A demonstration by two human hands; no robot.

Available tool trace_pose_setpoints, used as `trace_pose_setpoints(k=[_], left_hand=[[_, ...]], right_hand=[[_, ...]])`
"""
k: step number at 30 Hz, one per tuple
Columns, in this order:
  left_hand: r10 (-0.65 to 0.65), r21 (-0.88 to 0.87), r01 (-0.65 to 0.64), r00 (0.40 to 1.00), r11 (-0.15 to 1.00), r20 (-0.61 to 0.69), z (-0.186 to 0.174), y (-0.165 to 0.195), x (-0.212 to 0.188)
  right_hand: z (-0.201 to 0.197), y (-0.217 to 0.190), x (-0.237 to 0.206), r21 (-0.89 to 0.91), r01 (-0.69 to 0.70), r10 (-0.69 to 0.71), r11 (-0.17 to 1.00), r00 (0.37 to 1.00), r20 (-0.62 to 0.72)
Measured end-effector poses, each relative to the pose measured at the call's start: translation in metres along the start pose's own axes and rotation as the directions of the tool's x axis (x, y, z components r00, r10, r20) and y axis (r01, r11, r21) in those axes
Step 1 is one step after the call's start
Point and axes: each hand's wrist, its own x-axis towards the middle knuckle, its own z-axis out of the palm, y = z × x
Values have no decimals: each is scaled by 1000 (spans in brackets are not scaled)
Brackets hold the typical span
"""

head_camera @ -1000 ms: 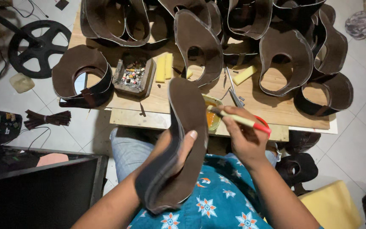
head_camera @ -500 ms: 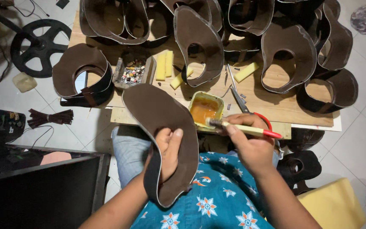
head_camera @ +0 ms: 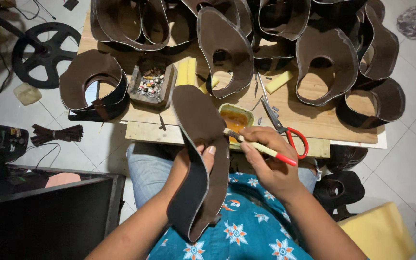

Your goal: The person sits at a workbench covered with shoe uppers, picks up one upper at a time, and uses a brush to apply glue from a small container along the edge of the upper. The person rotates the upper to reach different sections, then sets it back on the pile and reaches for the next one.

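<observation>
Head view, looking down past my lap. My left hand (head_camera: 191,166) cups a long dark brown leather piece (head_camera: 201,144) from behind, thumb wrapped over its near edge, fingers pressed against the back; the piece stands curved and tilted, its top end reaching toward 12 o'clock over the edge of the wooden bench (head_camera: 314,120). My right hand (head_camera: 270,166) pinches a slim glue brush (head_camera: 261,147) with a yellow shaft and red end, bristles pointing toward 9 o'clock, just beside the leather's right edge and just below the small tub of amber glue (head_camera: 236,118).

Outward: red-handled scissors (head_camera: 285,132) lie at 1 o'clock of the brush hand, touching the bench edge. A small tray of odd bits (head_camera: 151,83) sits at 11 o'clock. Shaped brown leather uppers (head_camera: 225,48) crowd the bench from 10 to 2 o'clock.

Risk, as I judge it: the leather is held by one hand only and flexes, so brush pressure could fold it and smear glue onto the face. A loaded brush could also drip onto my patterned shirt (head_camera: 246,231).
</observation>
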Motion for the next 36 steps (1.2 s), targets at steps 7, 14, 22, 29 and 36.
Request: trace_pose_setpoints(k=[7, 14, 22, 29, 36], left_hand=[[92, -56, -97, 993, 994, -80, -8, -9, 0], [3, -107, -2, 1000, 994, 7, -11, -45, 7], [327, -46, -329, 944, 943, -39, -13, -39, 8], [443, 108, -435, 894, 894, -65, -11, -23, 7], [132, -373, -92, 988, 923, 82, -13, -40, 11]], right_hand=[[-1, -16, -4, -6, -206, 203, 978, 955, 219], [-1, -19, 3, -25, -51, 54, 998, 990, 129], [-4, -32, 6, -17, -155, 152, 988, 939, 307], [-6, -26, 5, -52, -87, 99, 995, 947, 306], [-6, -16, -7, -17, -140, 141, 990, 984, 110]])
